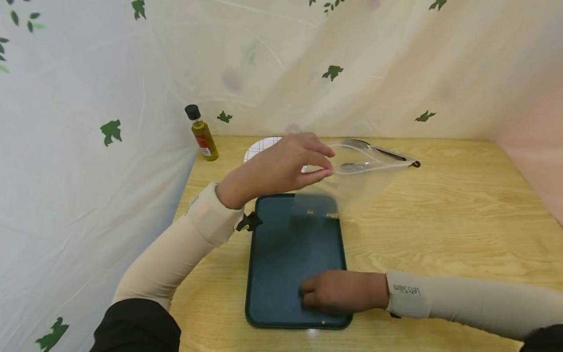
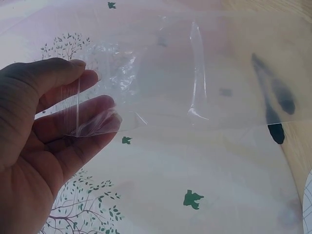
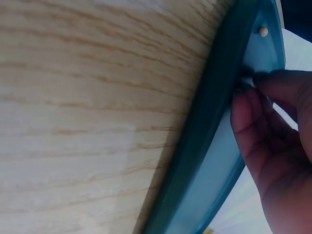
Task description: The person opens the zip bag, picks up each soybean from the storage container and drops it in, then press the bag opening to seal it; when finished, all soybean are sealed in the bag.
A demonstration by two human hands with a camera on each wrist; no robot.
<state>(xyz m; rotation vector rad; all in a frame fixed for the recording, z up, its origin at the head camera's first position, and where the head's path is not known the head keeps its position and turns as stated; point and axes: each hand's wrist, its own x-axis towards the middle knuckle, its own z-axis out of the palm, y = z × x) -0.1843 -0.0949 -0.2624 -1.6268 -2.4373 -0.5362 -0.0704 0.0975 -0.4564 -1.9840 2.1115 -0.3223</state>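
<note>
My left hand (image 1: 292, 161) holds up a clear plastic zip bag (image 1: 367, 188) by one edge of its mouth, thumb and fingers on the film in the left wrist view. The mouth gapes toward the right. A few small pale yellow pieces (image 1: 332, 215) lie low in the bag, which overlaps the tray's far end. Over the near right part of the dark green tray (image 1: 286, 249), my right hand (image 1: 334, 292) is curled, thumb and fingertips together close to the tray surface. Nothing shows between those fingertips. One small round yellowish bean-like piece (image 3: 263, 31) lies near the tray's front edge.
Tongs (image 1: 387, 153) lie on the wooden table behind the bag, partly seen through it. A white plate with grid lines (image 1: 263, 145) is half hidden by my left hand. An oil bottle (image 1: 203, 139) stands at the back left. Patterned curtains (image 1: 272, 73) enclose the table.
</note>
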